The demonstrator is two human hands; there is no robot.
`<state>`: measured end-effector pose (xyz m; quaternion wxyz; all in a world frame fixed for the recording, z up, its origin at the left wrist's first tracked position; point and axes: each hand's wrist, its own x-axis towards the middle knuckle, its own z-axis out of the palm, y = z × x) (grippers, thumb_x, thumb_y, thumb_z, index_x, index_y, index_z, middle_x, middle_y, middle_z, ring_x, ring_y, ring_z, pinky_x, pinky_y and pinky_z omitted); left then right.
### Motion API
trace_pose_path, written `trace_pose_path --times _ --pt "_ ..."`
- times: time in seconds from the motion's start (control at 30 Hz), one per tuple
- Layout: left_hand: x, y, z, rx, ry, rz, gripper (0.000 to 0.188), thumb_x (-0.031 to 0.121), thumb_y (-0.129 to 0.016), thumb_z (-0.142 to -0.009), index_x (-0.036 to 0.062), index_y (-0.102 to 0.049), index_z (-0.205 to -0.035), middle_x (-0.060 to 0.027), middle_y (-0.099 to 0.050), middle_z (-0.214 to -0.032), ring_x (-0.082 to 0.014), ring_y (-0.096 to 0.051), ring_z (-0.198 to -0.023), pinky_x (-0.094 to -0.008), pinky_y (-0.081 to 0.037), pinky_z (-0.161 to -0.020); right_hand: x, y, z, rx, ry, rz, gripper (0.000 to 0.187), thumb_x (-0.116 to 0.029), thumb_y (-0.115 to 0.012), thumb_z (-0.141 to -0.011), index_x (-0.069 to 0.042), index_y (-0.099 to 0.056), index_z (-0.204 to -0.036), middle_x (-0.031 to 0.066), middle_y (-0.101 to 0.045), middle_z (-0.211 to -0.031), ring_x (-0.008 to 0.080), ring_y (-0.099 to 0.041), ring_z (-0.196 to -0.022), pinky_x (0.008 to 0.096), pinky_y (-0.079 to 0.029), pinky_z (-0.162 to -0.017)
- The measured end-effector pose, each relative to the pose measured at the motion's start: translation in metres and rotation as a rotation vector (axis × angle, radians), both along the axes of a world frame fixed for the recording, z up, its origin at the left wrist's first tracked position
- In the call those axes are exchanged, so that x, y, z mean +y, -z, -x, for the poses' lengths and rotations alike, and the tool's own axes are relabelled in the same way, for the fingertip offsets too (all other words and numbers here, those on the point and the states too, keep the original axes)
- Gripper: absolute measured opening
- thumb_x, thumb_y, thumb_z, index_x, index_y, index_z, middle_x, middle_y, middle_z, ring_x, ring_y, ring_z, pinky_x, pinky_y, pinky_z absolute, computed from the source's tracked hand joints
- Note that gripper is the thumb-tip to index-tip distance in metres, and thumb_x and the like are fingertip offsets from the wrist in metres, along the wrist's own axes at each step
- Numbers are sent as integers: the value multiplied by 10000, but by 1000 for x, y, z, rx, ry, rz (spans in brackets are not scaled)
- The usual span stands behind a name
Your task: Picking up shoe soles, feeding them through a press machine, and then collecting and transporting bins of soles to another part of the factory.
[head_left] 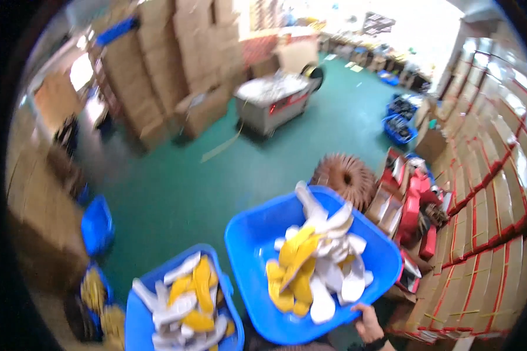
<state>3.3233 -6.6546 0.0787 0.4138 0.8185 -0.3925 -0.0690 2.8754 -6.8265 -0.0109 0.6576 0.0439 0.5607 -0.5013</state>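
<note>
My right hand (369, 324) is closed on the lower right rim of a large blue plastic basin (243, 263), its fingers curled over the edge. The basin is tilted and holds a pile of foot-shaped insoles, some white (329, 272) and some yellow (301, 284). Left of it, partly cut off by the lower edge, a second blue basin (136, 313) holds more white and yellow insoles (202, 284). My left hand does not show. A dark band circles my right wrist.
Brown cartons (480, 240) with red straps line the right side. Tall carton stacks (158, 70) stand at the far left. A grey bin on the green floor (175, 181) holds white material (275, 88). Nearer are a brown ring-shaped bundle (346, 178) and red boxes (413, 205).
</note>
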Motion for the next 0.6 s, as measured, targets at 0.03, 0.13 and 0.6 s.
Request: trace_pose_path --times 0.03,0.13,0.6 --pt "-60 7 -19 19 47 48 146 194 -601 -811 73 -567 -886 -62 -586 -773 -195 -543 -697 -304 -465 -638 -19 -5 -13 -29 -24 -68 251 -33 -609 -659 -50 -568 -906 60 -593 -808 220 -577 -723 356 -495 -654" --pt "-217 25 -53 99 208 133 140 191 -601 -808 75 -568 -879 -61 -584 -765 -192 -541 -688 -303 -462 -628 -68 -24 -41 -41 99 -85 117 -38 -545 -773 22 -622 -837 98 -621 -751 207 -600 -673 310 -499 -597" --pt "-731 9 -79 396 396 90 111 181 -602 -794 88 -572 -845 -52 -577 -730 -182 -531 -646 -298 -448 -585 -450 29 -50 -82 436 -37 178 -54 -614 -713 30 -619 -870 100 -628 -768 221 -610 -690 302 -503 -606"
